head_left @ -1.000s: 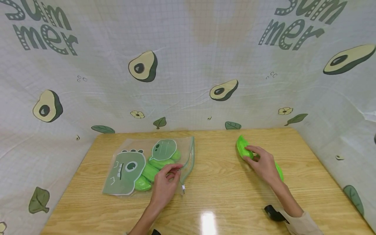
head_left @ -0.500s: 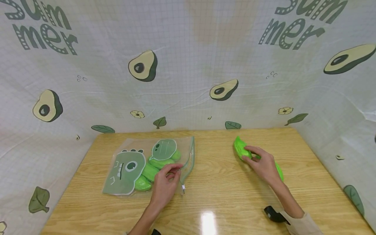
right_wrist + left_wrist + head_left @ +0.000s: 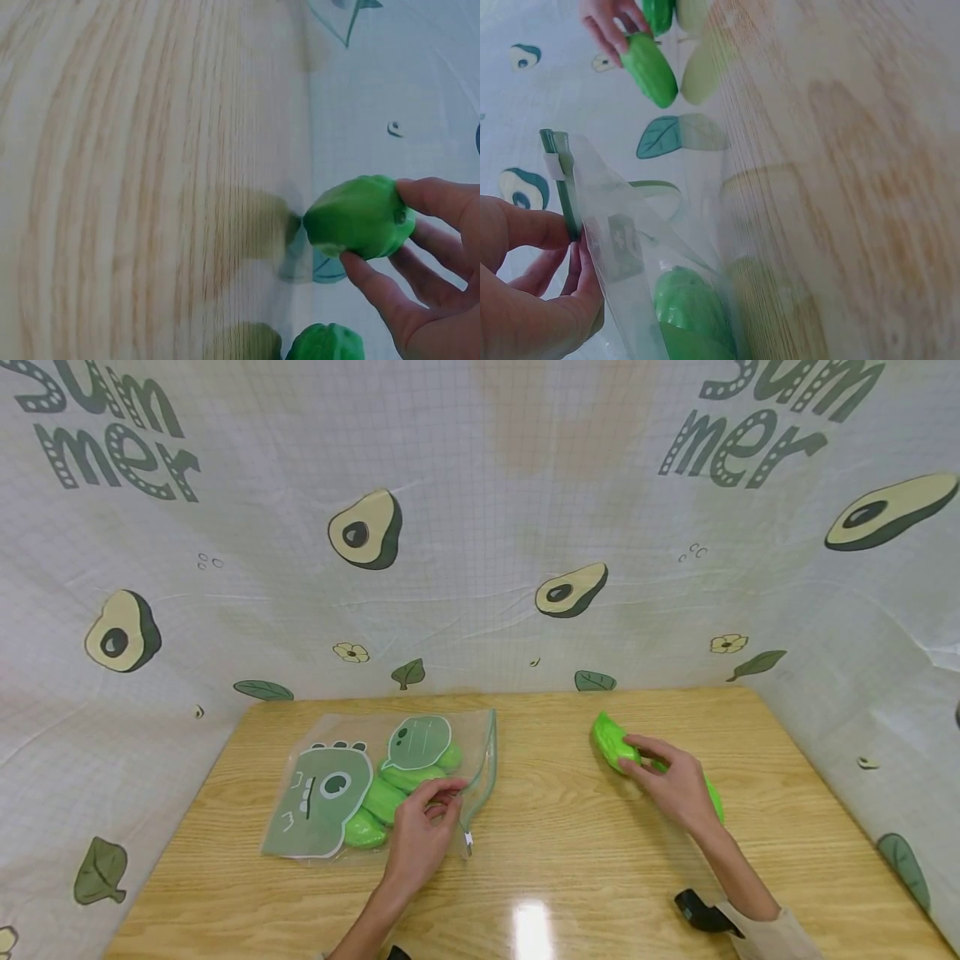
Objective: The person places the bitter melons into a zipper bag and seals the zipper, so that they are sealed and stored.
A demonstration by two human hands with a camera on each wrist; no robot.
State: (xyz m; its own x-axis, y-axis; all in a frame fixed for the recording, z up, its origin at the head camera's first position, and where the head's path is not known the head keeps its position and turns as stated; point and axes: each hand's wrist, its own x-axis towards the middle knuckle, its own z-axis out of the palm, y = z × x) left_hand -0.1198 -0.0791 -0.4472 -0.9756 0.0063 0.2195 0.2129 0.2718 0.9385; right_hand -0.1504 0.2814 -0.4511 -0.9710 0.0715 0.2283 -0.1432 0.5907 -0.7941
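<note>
My right hand (image 3: 671, 785) pinches a bright green toy bitter melon (image 3: 611, 742) between thumb and fingers at its near end. The melon's pointed tip faces away and to the left; in the right wrist view the tip is close to the wood. A second green vegetable (image 3: 713, 798) lies partly hidden behind the right wrist. On the left, a clear zip bag (image 3: 322, 802) with a dinosaur print lies flat, several green vegetables (image 3: 382, 800) inside it. My left hand (image 3: 423, 827) pinches the green zip edge (image 3: 566, 187) of its mouth, which gapes somewhat.
A white zip slider (image 3: 468, 842) sits at the near end of the bag's mouth. The wooden table (image 3: 555, 827) ends at a hanging cloth (image 3: 480, 527) printed with avocados, at the back and both sides. Bare wood separates bag and melon.
The bitter melon has shifted a little left, its tip tilting leftward and slightly nearer, while the right hand stays almost in place. The left hand and bag have not moved.
</note>
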